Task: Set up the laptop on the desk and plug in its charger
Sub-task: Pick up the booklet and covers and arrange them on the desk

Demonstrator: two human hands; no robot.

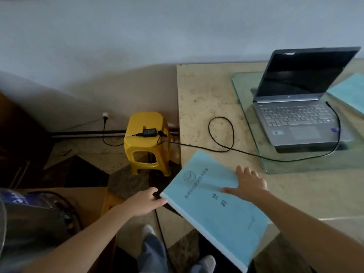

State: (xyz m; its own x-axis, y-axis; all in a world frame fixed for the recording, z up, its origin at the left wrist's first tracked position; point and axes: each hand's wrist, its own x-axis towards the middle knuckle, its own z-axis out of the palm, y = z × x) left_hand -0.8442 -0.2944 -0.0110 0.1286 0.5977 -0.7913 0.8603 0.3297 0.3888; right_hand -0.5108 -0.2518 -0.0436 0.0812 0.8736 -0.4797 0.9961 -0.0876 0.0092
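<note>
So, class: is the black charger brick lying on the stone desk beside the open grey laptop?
No, the black charger brick sits on the yellow plastic stool beside the desk.

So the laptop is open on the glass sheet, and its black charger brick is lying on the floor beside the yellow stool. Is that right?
Not quite. The laptop is open on the glass sheet, but the head view shows the charger brick lying on top of the yellow stool, not on the floor beside it.
</note>
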